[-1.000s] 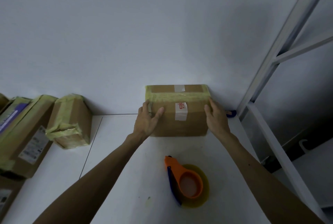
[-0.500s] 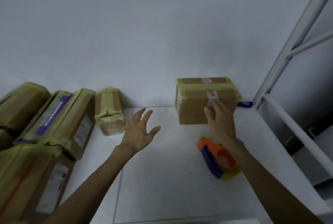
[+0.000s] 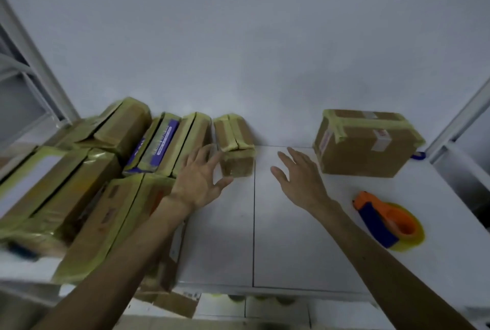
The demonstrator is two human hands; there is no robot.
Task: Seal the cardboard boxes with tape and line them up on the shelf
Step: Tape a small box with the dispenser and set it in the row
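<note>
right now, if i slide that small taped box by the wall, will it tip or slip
The small box looks narrow, so a sideways push up high might tip it. Glossy tape covers its top and edges, probably slick there; bare cardboard lower down should grip better.

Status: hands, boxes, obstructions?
Left hand open, beside small tape-wrapped cardboard box. Right hand open, empty, above white shelf. Larger taped cardboard box standing far right. Orange-and-blue tape dispenser lies right of forearm.

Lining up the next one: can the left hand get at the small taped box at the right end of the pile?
Probably yes. The left hand is open, fingers spread just beside the small taped box, with nothing between them; bare shelf lies in front of the box.
</note>
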